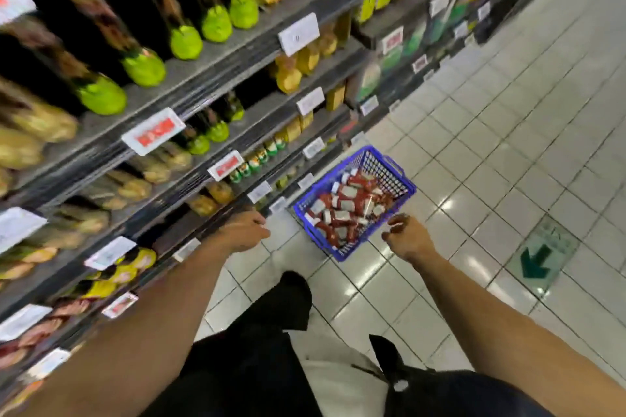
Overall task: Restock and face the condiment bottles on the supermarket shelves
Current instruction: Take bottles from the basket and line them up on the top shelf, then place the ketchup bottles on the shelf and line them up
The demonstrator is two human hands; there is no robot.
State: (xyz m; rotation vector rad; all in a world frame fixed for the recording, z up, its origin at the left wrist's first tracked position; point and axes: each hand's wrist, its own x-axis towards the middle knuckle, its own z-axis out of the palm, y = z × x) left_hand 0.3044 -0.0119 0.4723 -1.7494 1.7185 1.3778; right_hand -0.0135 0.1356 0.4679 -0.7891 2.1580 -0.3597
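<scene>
Stock check, condiment aisle, taken from my own head view

Blue basket (355, 203), centre of frame, on the floor tiles (508, 145) just beside the lowest shelf edge: heaped with red sauce bottles (345, 210), white caps and labels, lying every way. Judged nearly full, so I count the restock as barely begun.

My left hand (245, 230), centre left, just left of the basket near the bottom shelf lip: grip loosely curled, holding nothing I can make out.

My right hand (406, 235), centre right, over the basket's near corner: fingers bent and apart, clamped on nothing; not yet touching a bottle.

Shelves (203, 78), left half of frame: dark bottles with green caps (145, 68) upper left, amber bottles above and below, price tags along the edges. All blurred; facing cannot be judged.

Outstanding: lift bottles out, place them, turn labels forward
</scene>
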